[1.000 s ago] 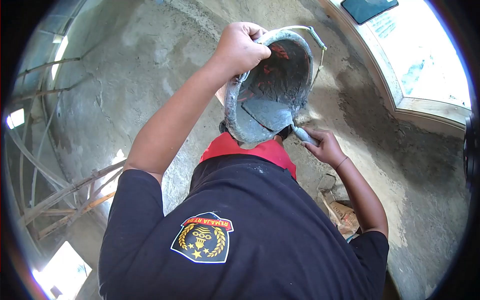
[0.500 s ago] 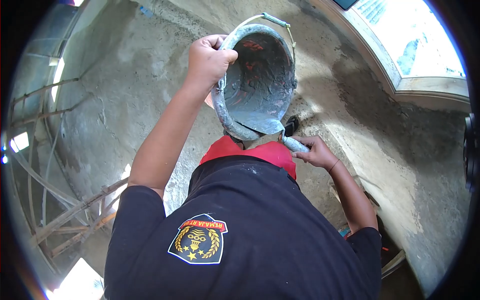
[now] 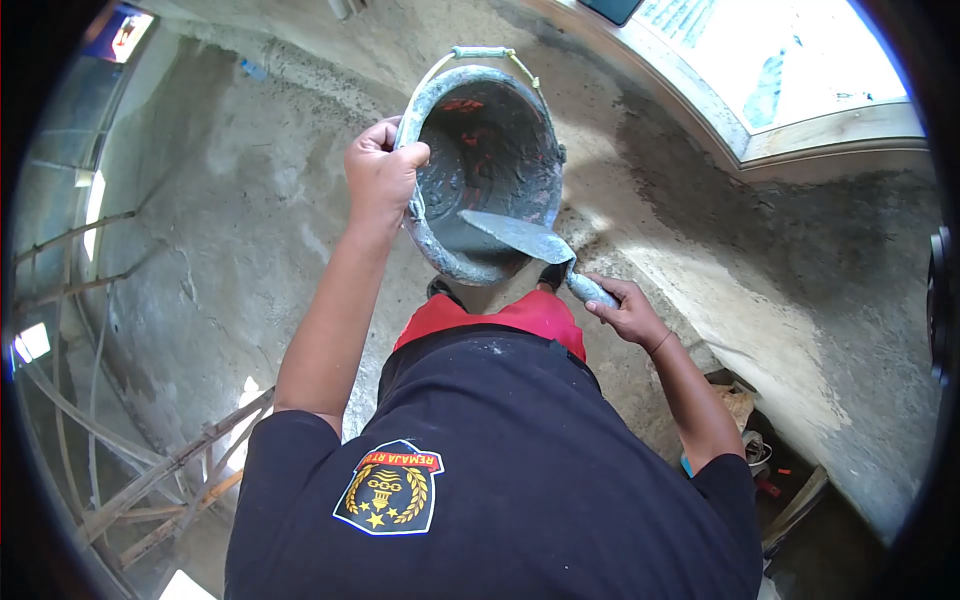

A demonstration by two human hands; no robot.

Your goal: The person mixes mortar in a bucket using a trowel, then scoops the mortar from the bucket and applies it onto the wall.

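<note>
My left hand [image 3: 385, 175] grips the left rim of a mortar-smeared bucket [image 3: 545, 135], its thumb over the edge. The bucket is tilted so its mouth faces me, with wet grey mortar coating the inside. Its wire handle with a grip sleeve [image 3: 480, 52] stands out past the far rim. My right hand [image 3: 632, 312] is closed round the handle of a trowel [image 3: 525, 237]. The trowel's grey-coated blade points left, over the near part of the bucket's mouth. Whether the blade touches the mortar I cannot tell.
A window frame [image 3: 830, 155] is set in the rough plastered wall [image 3: 800, 270] at right. Bamboo poles [image 3: 170, 440] stand at lower left. A small bucket [image 3: 757, 452] and wood pieces [image 3: 800, 510] lie at lower right. My feet [image 3: 445, 290] are below the bucket.
The bucket and my left hand have shifted left in view. The trowel blade has lifted off the near rim area and now shows more fully across the mouth.
</note>
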